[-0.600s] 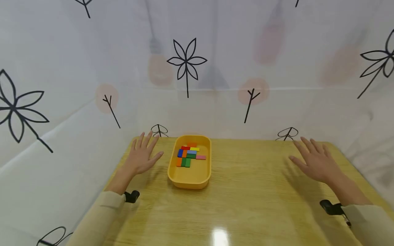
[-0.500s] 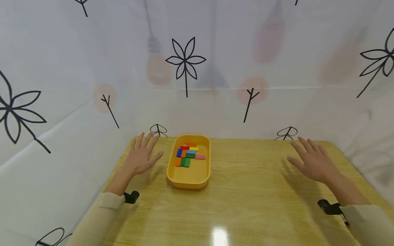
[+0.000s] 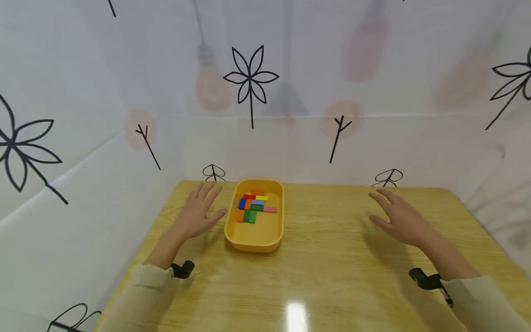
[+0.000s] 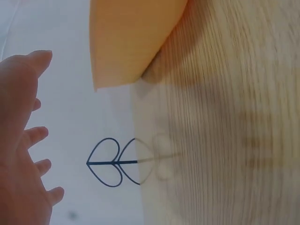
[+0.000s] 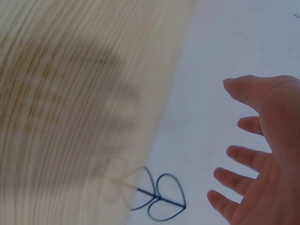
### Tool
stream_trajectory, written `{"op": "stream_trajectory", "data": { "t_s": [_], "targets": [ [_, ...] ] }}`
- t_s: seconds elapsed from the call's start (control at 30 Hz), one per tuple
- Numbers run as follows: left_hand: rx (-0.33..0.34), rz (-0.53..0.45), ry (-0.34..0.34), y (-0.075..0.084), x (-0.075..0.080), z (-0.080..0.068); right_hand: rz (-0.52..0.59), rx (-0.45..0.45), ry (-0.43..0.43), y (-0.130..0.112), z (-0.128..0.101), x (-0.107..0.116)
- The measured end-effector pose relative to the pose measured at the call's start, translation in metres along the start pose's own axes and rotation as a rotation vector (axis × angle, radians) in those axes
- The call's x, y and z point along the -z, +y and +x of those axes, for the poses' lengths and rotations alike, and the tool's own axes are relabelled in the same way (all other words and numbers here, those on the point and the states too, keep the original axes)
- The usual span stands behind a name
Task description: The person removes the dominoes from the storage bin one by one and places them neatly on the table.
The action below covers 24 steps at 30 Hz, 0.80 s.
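Observation:
A yellow oval tray (image 3: 254,243) stands on the wooden table (image 3: 332,276) left of centre, and several small coloured blocks (image 3: 252,206) lie in its far half. My left hand (image 3: 200,210) hovers open just left of the tray, thumb close to the rim, holding nothing. In the left wrist view the left hand (image 4: 21,154) shows straight fingers beside the tray's outer wall (image 4: 126,42). My right hand (image 3: 398,216) floats open above the right side of the table, well apart from the tray. The right wrist view shows that hand (image 5: 262,154) with spread fingers.
White fabric walls (image 3: 290,92) printed with black flowers and leaves close in the table at the back and both sides. A small black camera mount (image 3: 182,269) sits at each wrist. A light glare (image 3: 296,318) lies on the near tabletop.
Both hands have drifted inward, the left closer to the tray's rim and the right leftward over the table. The head view has shifted slightly.

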<state>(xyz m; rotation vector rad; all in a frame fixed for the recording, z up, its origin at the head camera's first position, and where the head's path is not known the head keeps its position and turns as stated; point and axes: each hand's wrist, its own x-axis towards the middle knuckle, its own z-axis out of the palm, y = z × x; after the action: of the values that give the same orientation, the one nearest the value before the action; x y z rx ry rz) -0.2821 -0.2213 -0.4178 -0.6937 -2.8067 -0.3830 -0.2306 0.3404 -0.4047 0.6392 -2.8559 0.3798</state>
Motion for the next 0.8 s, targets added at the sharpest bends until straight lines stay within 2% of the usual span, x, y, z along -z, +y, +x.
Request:
{"op": "stream_trajectory", "data": {
  "t_s": [0.23, 0.5, 0.8],
  "targets": [
    [0.006, -0.100, -0.062, 0.015, -0.006, -0.008, 0.107, 0.006, -0.029, -0.032, 0.008, -0.002],
    [0.000, -0.204, -0.068, 0.025, -0.011, -0.016, 0.206, 0.044, -0.039, -0.063, 0.025, -0.010],
    [0.065, -0.305, -0.156, 0.039, -0.020, -0.028, 0.293, 0.074, -0.061, -0.090, 0.041, -0.029]
  ]
}}
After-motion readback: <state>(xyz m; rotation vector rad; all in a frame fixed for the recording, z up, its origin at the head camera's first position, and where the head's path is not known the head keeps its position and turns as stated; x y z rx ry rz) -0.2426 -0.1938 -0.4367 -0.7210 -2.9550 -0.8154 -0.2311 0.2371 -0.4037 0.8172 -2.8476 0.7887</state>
